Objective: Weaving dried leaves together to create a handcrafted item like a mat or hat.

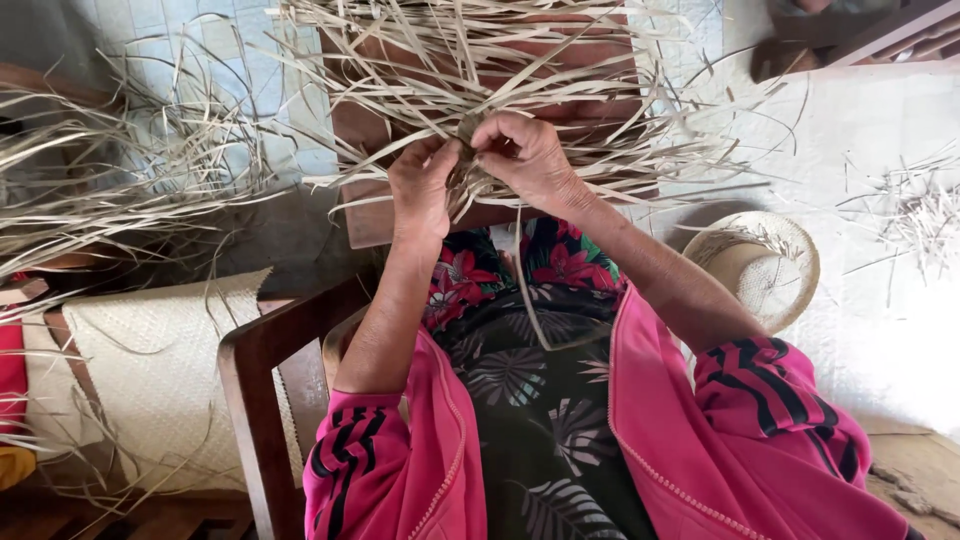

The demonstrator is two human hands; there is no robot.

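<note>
Left hand (420, 190) and right hand (528, 160) pinch a small woven knot (468, 175) amid fanned pale straw strips (560, 60), above a wooden chair arm (275, 345); a woven hat (765, 265) lies to the right.

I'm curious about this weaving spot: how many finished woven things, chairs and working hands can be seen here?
Hands: 2, left hand and right hand, both on the straw bundle
Woven hat: 1
Woven mat: 1
Wooden chair: 1
Total: 5
</note>
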